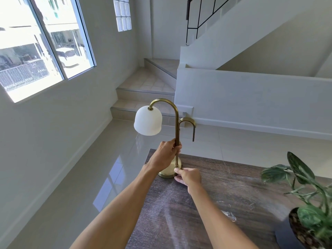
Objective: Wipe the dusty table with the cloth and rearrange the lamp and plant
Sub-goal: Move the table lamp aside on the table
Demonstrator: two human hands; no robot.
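A brass lamp [177,121] with a white dome shade stands at the far left corner of the dark wooden table [224,178]. My left hand [166,155] is closed around its stem just above the base. My right hand [189,176] grips the round base at its right side. A potted plant [305,200] with green mottled leaves sits in a dark pot at the table's right edge. Pale dust streaks cover the tabletop. No cloth is in view.
A glossy tiled floor [89,186] lies to the left of the table and beyond it. A tiled staircase [143,94] with a white wall rises behind. A large window [41,45] is at the upper left.
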